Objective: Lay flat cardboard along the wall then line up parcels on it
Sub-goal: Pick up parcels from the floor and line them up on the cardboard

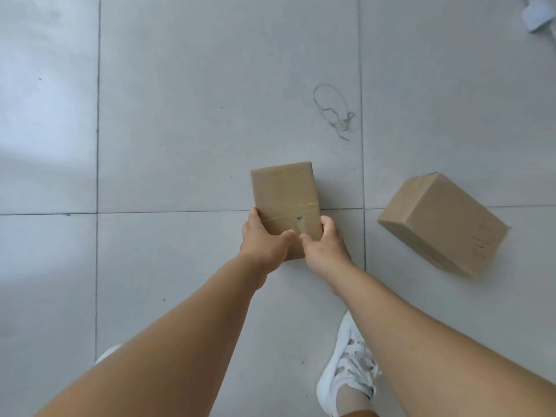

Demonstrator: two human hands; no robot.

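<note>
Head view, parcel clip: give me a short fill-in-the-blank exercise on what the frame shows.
1. The small parcel is gripped by ____ hands, the left hand and right hand.
2. The larger parcel lies on the ____ to the holder's right.
3. A loop of thin ____ lies beyond the parcels.
4. The visible shoe is ____.

Missing words: both; floor; string; white

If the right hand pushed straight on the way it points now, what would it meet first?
The right hand already grips the small parcel. Beyond that parcel lies bare tiled floor; the loop of string sits slightly right of that line, though depth is unclear.
</note>
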